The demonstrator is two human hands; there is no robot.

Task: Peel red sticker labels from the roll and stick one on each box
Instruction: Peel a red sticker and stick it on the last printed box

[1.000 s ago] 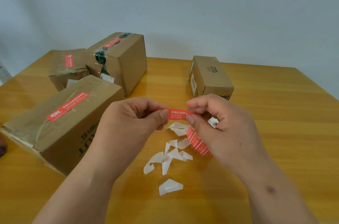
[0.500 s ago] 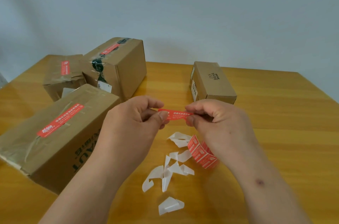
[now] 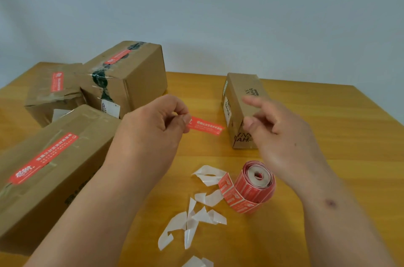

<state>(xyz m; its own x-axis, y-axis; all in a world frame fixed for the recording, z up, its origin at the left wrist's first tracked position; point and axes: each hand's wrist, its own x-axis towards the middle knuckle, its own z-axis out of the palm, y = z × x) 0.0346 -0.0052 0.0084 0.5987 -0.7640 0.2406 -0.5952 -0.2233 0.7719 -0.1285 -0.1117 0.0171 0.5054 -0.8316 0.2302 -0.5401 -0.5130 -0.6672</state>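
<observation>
The left hand (image 3: 157, 122) pinches one end of a peeled red sticker label (image 3: 205, 126) between thumb and forefinger; the label extends to the right, clear of the worktop (image 3: 328, 135). The right hand (image 3: 277, 129) is open, fingers spread and blurred, holding nothing, in front of the small unlabelled box (image 3: 242, 100). The sticker roll (image 3: 255, 186) lies on the worktop below the right hand, beside scattered white backing scraps (image 3: 196, 216). Three cardboard boxes at left each carry a red label: the near box (image 3: 54, 168), the far-left box (image 3: 54, 89), and the taped box (image 3: 131, 76).
</observation>
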